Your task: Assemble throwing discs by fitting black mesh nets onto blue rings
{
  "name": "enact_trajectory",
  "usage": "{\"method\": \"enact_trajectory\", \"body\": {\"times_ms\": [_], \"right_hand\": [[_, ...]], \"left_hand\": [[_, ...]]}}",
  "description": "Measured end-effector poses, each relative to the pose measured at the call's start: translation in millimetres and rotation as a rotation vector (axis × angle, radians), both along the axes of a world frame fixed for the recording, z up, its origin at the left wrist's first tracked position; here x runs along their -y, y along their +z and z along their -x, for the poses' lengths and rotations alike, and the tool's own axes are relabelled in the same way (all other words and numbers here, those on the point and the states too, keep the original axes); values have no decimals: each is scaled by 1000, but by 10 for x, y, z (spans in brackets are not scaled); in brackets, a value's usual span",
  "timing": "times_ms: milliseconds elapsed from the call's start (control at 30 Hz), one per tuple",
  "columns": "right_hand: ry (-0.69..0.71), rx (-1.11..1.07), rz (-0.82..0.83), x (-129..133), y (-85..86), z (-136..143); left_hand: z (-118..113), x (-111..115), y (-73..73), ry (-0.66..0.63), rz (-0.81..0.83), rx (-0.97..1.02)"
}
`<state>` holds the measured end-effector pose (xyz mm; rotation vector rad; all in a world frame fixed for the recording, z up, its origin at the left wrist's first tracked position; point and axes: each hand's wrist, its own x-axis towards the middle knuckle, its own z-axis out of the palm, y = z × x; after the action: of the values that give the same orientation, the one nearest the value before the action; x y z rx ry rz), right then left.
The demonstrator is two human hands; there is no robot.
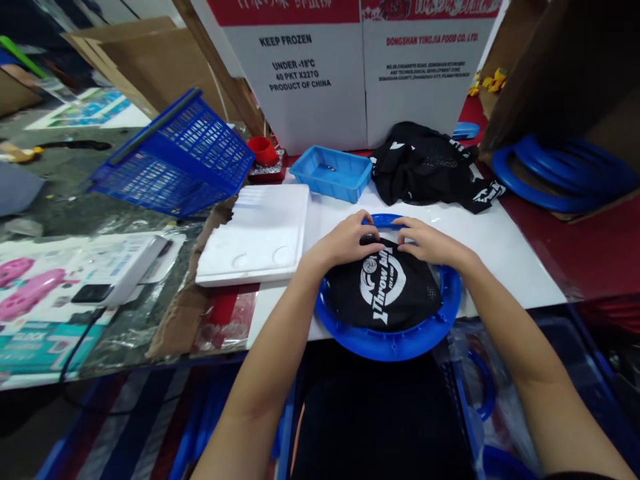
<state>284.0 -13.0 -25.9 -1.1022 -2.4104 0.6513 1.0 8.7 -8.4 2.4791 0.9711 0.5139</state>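
Chunky blue plastic ring (pixel 395 345) sits near, slightly right of center. Black cloth (pixel 413 288) kinda covers most of its opening, white "Throw" lettering running near to far.

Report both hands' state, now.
Left hand: fingers curled at the blue ring's far side, by the black cloth; grip cannot be told.
Right hand: fingers curled there too; grip cannot be told.

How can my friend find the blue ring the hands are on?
In front of the carton marked KEEP FROZEN lies a white sheet. At its near edge is a blue ring, left hand and right hand at its far side. Unlike the rings piled at right, it bears black cloth with white lettering.
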Motion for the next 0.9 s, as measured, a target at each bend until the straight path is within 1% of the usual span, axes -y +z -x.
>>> {"method": "enact_trajectory", "body": {"times_ms": [67, 133, 200, 267, 333, 433, 600, 667, 800, 900], "right_hand": [[77, -62, 10, 19, 13, 30], [120, -120, 11, 43, 43, 60], [120, -183, -22, 59, 72, 85], [102, -236, -72, 60, 88, 99], [78, -259, -109, 49, 92, 101], [53, -244, -106, 28, 94, 87], [78, -188, -19, 16, 120, 59], [38, -213, 29, 9, 120, 51], [-110, -318, 134, -20, 96, 33], [-136, -333, 165, -31, 106, 19]], "left_hand": [[5, 48, 29, 33, -5, -45], [-4, 89, 55, 14, -11, -65], [-34, 104, 53, -48, 1, -41], [-81, 91, 25, -106, 50, 29], [-133, 64, -17, -121, 104, 134], [-198, 39, -78, -66, 141, 269], [-260, 80, -129, 21, 164, 349], [-276, 98, -132, 52, 163, 360], [-288, 106, -106, 107, 218, 347], [-283, 104, -78, 136, 255, 345]]}}
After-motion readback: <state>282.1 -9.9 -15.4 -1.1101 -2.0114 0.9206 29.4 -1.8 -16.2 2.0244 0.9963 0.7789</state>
